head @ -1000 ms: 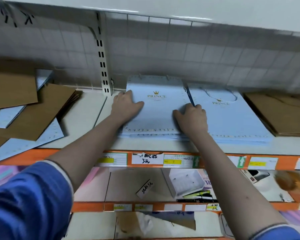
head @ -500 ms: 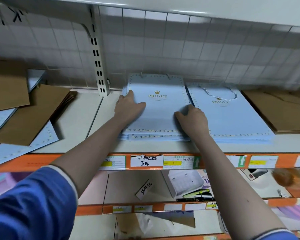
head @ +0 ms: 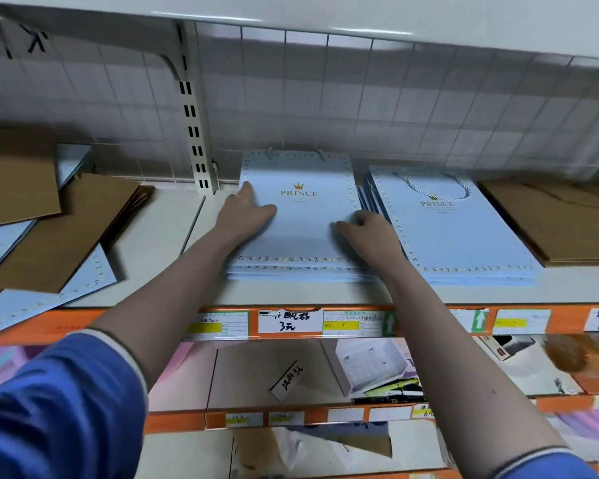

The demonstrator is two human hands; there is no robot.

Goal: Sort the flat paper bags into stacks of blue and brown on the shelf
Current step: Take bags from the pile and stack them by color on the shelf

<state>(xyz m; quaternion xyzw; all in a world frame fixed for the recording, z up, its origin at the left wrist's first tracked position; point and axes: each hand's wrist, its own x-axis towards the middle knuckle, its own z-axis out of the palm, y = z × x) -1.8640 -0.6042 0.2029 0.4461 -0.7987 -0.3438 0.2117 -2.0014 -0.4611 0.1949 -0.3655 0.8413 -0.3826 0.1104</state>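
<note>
A stack of flat blue PRINCE bags (head: 305, 219) lies in the middle of the white shelf (head: 159, 236). My left hand (head: 244, 214) rests flat along the stack's left edge, fingers straight. At the stack's right edge my right hand (head: 367, 233) presses with its fingers bent over the side. A second blue stack (head: 453, 229) sits just to the right, a rope handle lying on top. Further right is a stack of brown bags (head: 561, 223). On the left, brown (head: 59, 229) and blue bags (head: 49, 299) lie mixed in a loose pile.
A white slotted upright (head: 192, 133) stands at the back left of the blue stack, in front of a wire grid wall. The orange shelf edge (head: 325, 323) carries price labels. Lower shelves hold boxes, pens and paper goods.
Both hands have slid a little further back along the sides of the middle blue stack, which now sits squarer. The other stacks have not moved.
</note>
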